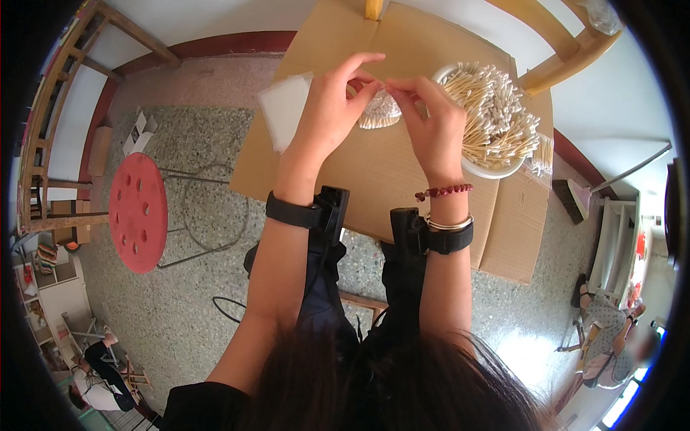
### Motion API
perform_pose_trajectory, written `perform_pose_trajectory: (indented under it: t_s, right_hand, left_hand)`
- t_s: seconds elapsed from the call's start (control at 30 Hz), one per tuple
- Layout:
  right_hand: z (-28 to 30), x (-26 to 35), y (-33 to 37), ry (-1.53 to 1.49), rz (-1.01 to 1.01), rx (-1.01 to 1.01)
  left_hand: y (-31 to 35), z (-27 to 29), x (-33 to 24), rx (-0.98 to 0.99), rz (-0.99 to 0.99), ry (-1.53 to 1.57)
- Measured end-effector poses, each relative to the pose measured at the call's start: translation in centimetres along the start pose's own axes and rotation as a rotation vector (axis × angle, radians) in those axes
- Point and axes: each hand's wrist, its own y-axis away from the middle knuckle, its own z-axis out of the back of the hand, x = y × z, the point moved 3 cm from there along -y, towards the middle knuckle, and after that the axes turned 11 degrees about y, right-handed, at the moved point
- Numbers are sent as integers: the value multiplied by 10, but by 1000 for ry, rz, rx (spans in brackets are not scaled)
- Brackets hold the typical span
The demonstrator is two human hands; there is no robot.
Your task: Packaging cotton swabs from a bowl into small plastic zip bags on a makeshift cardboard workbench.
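A bunch of cotton swabs [379, 113], apparently inside a small clear plastic bag, sits between my hands over the cardboard. My left hand [334, 100] pinches at the bag's upper edge with the thumb and a bent finger, its index finger stretched out above. On the other side, my right hand [431, 115] holds the same edge between thumb and forefinger. Close beside the right hand stands a round white bowl [496, 172] heaped with loose cotton swabs [492, 108]. A stack of flat clear bags [284, 108] lies by my left wrist.
Cardboard [345, 194] covers the table. A packed bag of swabs [543, 154] lies right of the bowl. A wooden chair [560, 65] stands at the far right, a red stool [138, 212] at left. A broom [575, 197] and two seated people are farther off.
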Motion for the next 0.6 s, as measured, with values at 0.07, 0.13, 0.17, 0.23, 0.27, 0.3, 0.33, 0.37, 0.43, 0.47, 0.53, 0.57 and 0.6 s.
perform_pose_trajectory:
  t_s: [0.07,0.13,0.17,0.23,0.27,0.3,0.33,0.37,0.43,0.47,0.53,0.57,0.6]
  right_hand:
    - [-2,-1,1,21,-3,9]
    - [-2,-3,1,36,7,17]
    - [-3,-3,1,50,17,24]
    - [-2,0,1,46,-9,53]
    - [-3,0,1,44,-35,81]
    - [-3,-1,1,45,-35,81]
    - [-3,-3,1,63,-5,83]
    - [-2,-4,2,82,25,85]
    - [-3,-5,2,89,9,101]
    - [-4,-6,3,97,-8,117]
    - [-4,-7,3,128,32,107]
    - [-4,-7,4,158,72,97]
    - [-3,-8,4,158,71,98]
  left_hand:
    - [0,0,0,3,8,3]
    - [0,0,-1,2,16,13]
    - [0,0,0,1,16,13]
    - [0,0,1,3,-5,14]
    - [0,1,2,2,-4,13]
    - [0,0,2,5,-7,14]
    - [0,0,2,7,-10,14]
    - [0,-1,2,8,-10,15]
    - [0,0,3,8,2,9]
    - [0,0,3,7,3,9]
    - [0,0,4,6,25,16]
    - [0,0,4,6,26,16]
    - [0,0,4,3,12,14]
